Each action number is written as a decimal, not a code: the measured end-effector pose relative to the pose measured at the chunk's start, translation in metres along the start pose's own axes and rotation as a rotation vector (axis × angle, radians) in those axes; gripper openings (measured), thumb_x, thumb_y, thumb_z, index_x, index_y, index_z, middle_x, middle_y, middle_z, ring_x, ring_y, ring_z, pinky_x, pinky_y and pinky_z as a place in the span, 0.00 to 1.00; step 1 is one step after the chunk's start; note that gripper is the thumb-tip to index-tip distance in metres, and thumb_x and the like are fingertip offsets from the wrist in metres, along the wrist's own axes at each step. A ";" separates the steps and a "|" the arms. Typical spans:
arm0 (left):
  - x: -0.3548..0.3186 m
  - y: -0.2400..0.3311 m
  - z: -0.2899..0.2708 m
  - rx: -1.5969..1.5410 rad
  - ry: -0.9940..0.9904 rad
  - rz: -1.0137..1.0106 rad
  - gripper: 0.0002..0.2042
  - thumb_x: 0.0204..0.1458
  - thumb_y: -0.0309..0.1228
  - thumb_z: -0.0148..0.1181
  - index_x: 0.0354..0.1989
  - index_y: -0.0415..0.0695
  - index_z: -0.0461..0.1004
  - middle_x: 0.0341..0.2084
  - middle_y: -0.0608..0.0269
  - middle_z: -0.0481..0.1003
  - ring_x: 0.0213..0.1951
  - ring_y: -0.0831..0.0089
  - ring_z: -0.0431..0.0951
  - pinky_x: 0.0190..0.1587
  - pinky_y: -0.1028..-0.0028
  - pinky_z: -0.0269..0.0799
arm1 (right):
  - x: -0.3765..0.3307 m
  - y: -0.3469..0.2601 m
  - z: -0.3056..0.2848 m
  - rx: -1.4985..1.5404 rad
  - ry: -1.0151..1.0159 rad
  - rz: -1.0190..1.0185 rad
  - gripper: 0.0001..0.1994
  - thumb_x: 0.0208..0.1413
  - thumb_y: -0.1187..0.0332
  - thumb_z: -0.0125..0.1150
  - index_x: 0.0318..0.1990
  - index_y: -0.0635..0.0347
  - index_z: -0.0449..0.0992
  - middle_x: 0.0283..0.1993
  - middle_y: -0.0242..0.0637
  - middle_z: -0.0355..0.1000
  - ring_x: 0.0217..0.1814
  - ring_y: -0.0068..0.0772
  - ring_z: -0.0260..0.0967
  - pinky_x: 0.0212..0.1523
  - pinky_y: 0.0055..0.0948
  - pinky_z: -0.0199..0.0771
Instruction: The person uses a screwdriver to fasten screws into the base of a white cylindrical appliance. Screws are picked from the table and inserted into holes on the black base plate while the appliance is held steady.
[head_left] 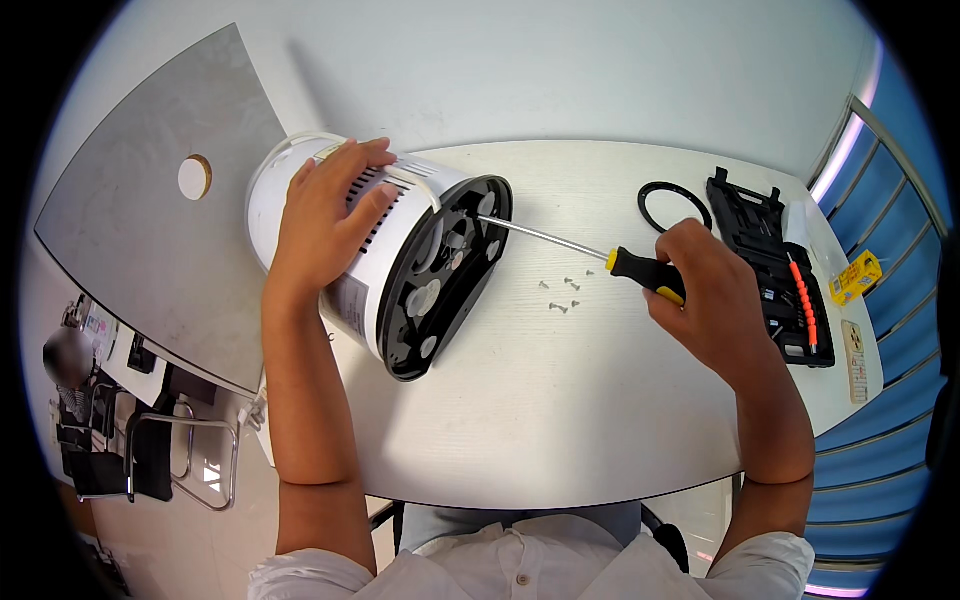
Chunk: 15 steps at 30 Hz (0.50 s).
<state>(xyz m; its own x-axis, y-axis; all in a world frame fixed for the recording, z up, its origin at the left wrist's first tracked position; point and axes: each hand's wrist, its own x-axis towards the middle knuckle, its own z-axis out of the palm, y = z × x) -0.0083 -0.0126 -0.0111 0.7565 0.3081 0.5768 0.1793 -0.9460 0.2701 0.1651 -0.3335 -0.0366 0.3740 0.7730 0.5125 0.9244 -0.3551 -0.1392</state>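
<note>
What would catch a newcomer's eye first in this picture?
First, the white vented appliance, on its side, left of centre on the table, under the left hand. Next, the black-and-yellow screwdriver in the right hand, reaching the black base. Loose screws lie between base and right hand.

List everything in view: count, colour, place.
Appliance: 1, white, table left
Screwdriver: 1, black-yellow, at appliance
Screws: about seven, silver, central
Ring: 1, black, table right
Case: 1, black, beside ring
Rod: 1, orange, on case
Box: 1, yellow, right edge
Remote: 1, pale, below box
Table: 1, white, centre
Panel: 1, grey, upper left
Wall: 1, white, behind
Chairs: several, black, lower left
Person: 1, colours unclear, background
Railing: 1, metallic, right
Left hand: 1, bare, on appliance
Right hand: 1, bare, on screwdriver
</note>
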 end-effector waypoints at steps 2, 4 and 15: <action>0.000 0.002 -0.001 -0.002 -0.002 -0.002 0.19 0.52 0.42 0.55 0.50 0.46 0.75 0.55 0.58 0.74 0.65 0.56 0.65 0.69 0.51 0.45 | 0.001 -0.001 0.000 0.028 -0.079 0.083 0.16 0.46 0.70 0.69 0.39 0.59 0.67 0.28 0.37 0.67 0.29 0.38 0.69 0.32 0.34 0.68; -0.001 0.002 -0.001 0.001 0.000 -0.002 0.19 0.52 0.42 0.55 0.49 0.46 0.75 0.55 0.58 0.74 0.64 0.55 0.65 0.69 0.50 0.45 | 0.003 -0.007 -0.002 0.045 -0.179 0.158 0.16 0.48 0.70 0.69 0.40 0.59 0.67 0.29 0.38 0.67 0.30 0.39 0.71 0.33 0.35 0.69; -0.002 0.002 0.000 0.007 -0.003 -0.010 0.20 0.53 0.43 0.55 0.52 0.46 0.75 0.56 0.57 0.74 0.67 0.56 0.62 0.69 0.51 0.45 | -0.001 -0.004 -0.005 -0.037 -0.059 0.020 0.14 0.42 0.73 0.69 0.37 0.61 0.72 0.36 0.37 0.65 0.39 0.35 0.68 0.35 0.35 0.68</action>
<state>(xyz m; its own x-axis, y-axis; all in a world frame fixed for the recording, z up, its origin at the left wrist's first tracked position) -0.0094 -0.0152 -0.0112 0.7568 0.3172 0.5716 0.1910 -0.9435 0.2707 0.1610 -0.3354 -0.0322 0.3976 0.7945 0.4591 0.9135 -0.3897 -0.1167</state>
